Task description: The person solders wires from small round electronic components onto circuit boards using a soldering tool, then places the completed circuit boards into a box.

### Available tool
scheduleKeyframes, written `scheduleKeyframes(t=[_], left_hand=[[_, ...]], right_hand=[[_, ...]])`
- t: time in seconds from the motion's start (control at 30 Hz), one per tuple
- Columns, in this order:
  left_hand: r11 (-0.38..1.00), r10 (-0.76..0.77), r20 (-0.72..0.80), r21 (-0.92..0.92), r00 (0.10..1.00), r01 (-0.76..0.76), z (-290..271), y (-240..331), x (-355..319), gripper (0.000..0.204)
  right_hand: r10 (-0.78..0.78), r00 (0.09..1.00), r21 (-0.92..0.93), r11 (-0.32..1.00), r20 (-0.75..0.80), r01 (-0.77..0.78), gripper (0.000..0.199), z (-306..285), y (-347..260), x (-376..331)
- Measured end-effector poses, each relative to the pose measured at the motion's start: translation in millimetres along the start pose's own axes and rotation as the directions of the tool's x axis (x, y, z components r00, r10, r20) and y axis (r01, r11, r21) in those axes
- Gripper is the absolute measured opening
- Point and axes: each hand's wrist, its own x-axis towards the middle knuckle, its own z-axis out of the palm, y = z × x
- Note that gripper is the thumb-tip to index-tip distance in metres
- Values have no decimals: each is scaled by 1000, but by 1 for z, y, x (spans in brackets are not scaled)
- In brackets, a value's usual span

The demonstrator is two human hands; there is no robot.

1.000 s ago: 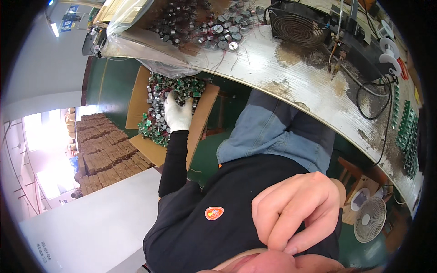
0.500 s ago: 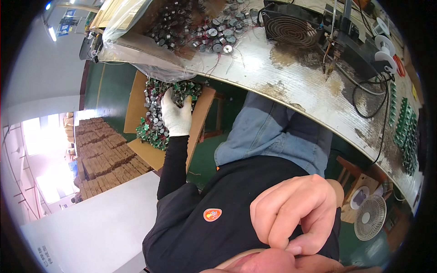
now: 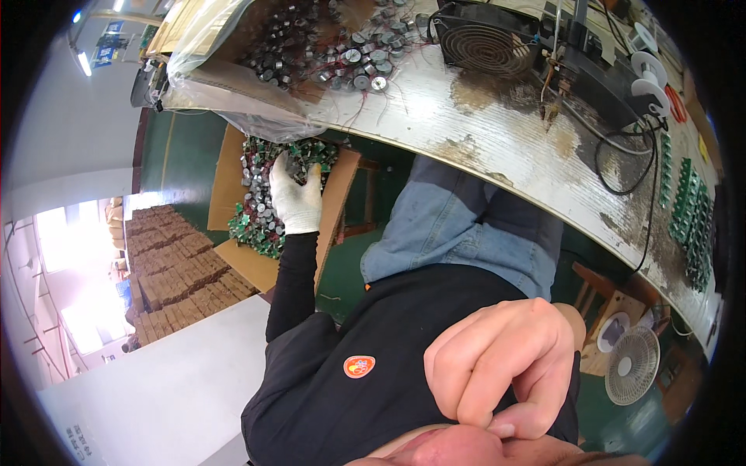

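My left hand (image 3: pixel 297 197), in a white glove, reaches into a cardboard box (image 3: pixel 226 177) beside the bench. Its thumb and fingers are spread apart over a heap of small round silvery parts with green circuit boards (image 3: pixel 268 221). The fingertips rest against the heap, and I see nothing gripped between them. Bare and raised close to my upper body, my right hand (image 3: pixel 497 361) has its fingers curled and the thumb pressed near the index fingertip. No thing shows in it.
The bench (image 3: pixel 420 109) carries a pile of round metal parts with red wires (image 3: pixel 361 58), a fan (image 3: pixel 486 46), a soldering stand (image 3: pixel 567 74), wire spools (image 3: pixel 647 70) and green board strips (image 3: pixel 688 213). A white fan (image 3: pixel 632 365) stands at lower right. Brown stacks (image 3: pixel 179 264) lie left.
The whole view has shifted slightly. My left hand stays in the box with its thumb and fingers apart. My right hand keeps its closed pose.
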Motion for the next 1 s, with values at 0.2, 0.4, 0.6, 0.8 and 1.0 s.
scheduleKeyframes(t=[0.2,0.4,0.6,0.8,1.0], left_hand=[[996,-12,-48,-94,999,8,4,7,2,61],[984,62,-105,-159,993,-79,-8,20,0,60],[971,42,-90,-232,995,-62,-7,22,-4,60],[966,78,-65,-241,995,-91,-14,30,-8,61],[900,28,-11,-435,1000,-30,-6,37,-6,53]], right_hand=[[5,778,45,999,-629,29,6,-65,46,-54],[67,707,39,998,-704,-56,8,-82,64,-73],[10,703,-52,996,-711,-67,5,-70,57,-69],[-91,986,-35,996,-136,87,33,-6,17,-43],[-90,996,87,992,-10,90,56,12,9,-39]])
